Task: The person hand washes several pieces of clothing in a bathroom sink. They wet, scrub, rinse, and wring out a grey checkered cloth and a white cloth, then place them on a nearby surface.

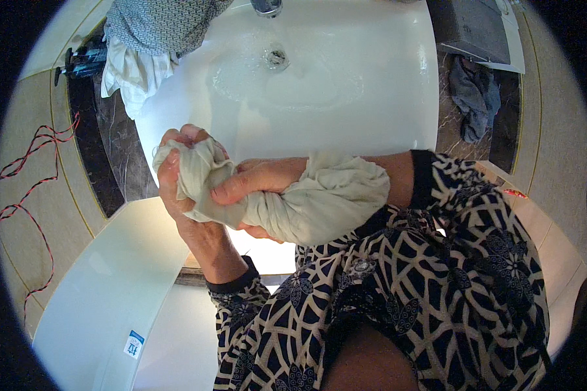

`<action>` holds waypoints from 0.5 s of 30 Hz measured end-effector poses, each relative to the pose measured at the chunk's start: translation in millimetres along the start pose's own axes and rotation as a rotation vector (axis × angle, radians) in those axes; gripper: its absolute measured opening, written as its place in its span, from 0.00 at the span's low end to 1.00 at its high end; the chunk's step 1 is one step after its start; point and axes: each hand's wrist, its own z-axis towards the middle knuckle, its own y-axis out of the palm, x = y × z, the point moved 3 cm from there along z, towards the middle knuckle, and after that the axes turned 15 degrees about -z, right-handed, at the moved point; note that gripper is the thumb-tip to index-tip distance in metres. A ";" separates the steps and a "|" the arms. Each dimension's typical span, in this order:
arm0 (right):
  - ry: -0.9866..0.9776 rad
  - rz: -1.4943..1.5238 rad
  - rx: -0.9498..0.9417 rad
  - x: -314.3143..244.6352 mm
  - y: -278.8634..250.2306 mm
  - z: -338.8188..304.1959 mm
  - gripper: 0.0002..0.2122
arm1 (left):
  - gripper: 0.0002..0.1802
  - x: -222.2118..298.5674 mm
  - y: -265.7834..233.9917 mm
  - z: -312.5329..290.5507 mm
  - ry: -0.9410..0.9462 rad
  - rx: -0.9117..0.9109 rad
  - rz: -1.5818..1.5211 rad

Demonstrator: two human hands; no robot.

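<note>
A wet-looking, off-white cloth [319,202] is bunched and twisted between my two hands, above the near left rim of the white sink [346,130]. My left hand [169,176] grips its left end, with fingers curled round the folds. Closed around the middle of the cloth is my right hand [264,182], the thumb lying across the top. The loose part of the cloth bulges to the right over my right forearm. Some of the right fingers are hidden under the fabric.
Shallow water surrounds the drain [276,57], below a chrome faucet [267,6]. On the dark counter, a grey patterned cloth [160,26] and white cloth [137,72] lie left, a dark grey cloth [474,98] and grey box [473,29] right. Red-black wire [36,189] hangs at far left.
</note>
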 end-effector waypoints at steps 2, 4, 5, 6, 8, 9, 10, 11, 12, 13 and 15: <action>-0.012 -0.252 0.170 -9.3 -0.7 -3.6 0.14 | 0.12 2.7 5.0 0.6 0.064 0.101 0.271; 0.004 -0.593 0.281 -16.5 -4.9 -5.8 0.16 | 0.10 5.4 9.2 1.8 0.111 0.229 0.492; 0.012 -0.763 0.338 -20.0 -10.0 -5.4 0.16 | 0.08 6.1 11.2 2.8 0.134 0.241 0.654; 0.024 -0.919 0.388 -20.6 -13.8 -6.9 0.17 | 0.08 4.7 12.9 2.0 0.094 0.280 0.717; 0.036 -1.130 0.476 -23.6 -26.9 -4.2 0.18 | 0.07 0.4 10.9 5.0 0.062 0.323 0.792; 0.040 -1.170 0.500 -25.0 -34.9 -3.3 0.19 | 0.07 -4.4 8.5 7.1 0.035 0.329 0.770; 0.068 -1.217 0.556 -25.0 -42.0 -0.3 0.19 | 0.07 -6.3 5.3 7.9 0.054 0.388 0.809; 0.022 -1.255 0.566 -25.4 -47.5 3.0 0.19 | 0.07 -8.9 2.0 9.7 0.054 0.421 0.838; -0.002 -1.302 0.601 -26.2 -52.9 6.5 0.19 | 0.07 -11.6 -1.7 11.2 0.050 0.457 0.869; -0.025 -1.347 0.636 -27.2 -57.9 8.8 0.18 | 0.08 -12.5 -4.0 13.8 0.117 0.482 0.908; 0.008 -1.432 0.714 -30.2 -68.0 12.0 0.18 | 0.09 -18.4 -10.4 17.0 0.146 0.513 0.800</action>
